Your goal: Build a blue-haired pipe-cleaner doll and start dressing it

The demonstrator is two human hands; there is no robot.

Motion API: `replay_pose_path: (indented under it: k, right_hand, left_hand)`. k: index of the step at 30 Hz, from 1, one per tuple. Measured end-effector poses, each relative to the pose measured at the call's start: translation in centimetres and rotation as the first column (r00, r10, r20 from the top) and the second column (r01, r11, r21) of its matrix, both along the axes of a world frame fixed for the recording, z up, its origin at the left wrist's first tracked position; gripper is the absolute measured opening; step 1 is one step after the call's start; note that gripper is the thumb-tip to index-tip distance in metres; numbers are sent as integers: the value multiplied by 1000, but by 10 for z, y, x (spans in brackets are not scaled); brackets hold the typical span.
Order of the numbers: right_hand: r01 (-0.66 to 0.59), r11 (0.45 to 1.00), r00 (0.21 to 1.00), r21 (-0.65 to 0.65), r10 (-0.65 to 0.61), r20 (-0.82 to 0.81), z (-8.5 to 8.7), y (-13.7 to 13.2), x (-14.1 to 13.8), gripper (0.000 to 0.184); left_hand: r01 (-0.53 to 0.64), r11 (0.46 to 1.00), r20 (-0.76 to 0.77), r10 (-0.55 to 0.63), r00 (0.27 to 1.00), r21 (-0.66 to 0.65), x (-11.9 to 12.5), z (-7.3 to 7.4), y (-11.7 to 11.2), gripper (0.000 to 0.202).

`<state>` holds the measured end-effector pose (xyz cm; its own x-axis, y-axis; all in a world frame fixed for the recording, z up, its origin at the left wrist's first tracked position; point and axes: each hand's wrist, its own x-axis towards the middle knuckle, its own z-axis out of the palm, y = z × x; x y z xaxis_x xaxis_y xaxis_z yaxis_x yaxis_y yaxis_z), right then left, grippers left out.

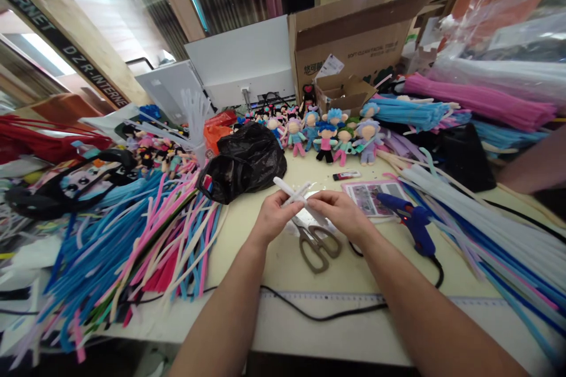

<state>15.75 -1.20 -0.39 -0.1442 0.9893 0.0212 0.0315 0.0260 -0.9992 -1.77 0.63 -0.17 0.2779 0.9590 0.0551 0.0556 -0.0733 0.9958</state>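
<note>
Both hands meet above the middle of the work mat, holding white pipe cleaners whose ends cross. My left hand pinches them near the crossing, between thumb and fingers. My right hand is closed on the other part of the white pieces, with its fingertips close to the left thumb. Below the hands lies a pair of scissors with grey-brown handles, its blades partly hidden. To the right rests a blue glue gun with a small red light showing.
Bundles of coloured pipe cleaners cover the left side; white and blue ones lie at right. A black plastic bag and small dolls stand behind. A black cable crosses the front, near a ruler edge.
</note>
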Motion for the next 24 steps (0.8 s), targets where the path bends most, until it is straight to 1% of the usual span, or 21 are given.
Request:
replay_pose_path:
  k: [4, 7, 10, 15, 20, 24]
  right_hand:
    - [34, 999, 999, 7, -34, 19, 0, -1, -1, 24]
    - [46, 999, 998, 1, -46, 49, 0, -1, 0, 25]
    - [40, 999, 997, -2, -40, 72, -1, -1, 1, 25]
    - [19, 999, 998, -27, -18, 58, -4, -1, 2, 22]
    - [3, 998, 1000, -57, -2, 16, -5, 0, 2, 20]
    - [29, 998, 999, -60, -28, 18, -4, -1, 0, 18]
  left_hand:
    - [15, 999, -92, -11, 996, 43, 0, 0, -1, 30]
    - [36, 997, -133, -27, 991, 65, 0, 0, -1, 29]
    - [58, 995, -155, -45, 987, 75, -1, -1, 1, 28]
    - [95, 993, -200, -80, 977, 68, -4, -1, 2, 29]
    - [119, 992, -184, -108, 977, 48, -5, -2, 3, 31]
    - [126, 992, -140, -121, 983, 27, -4, -6, 3, 31]
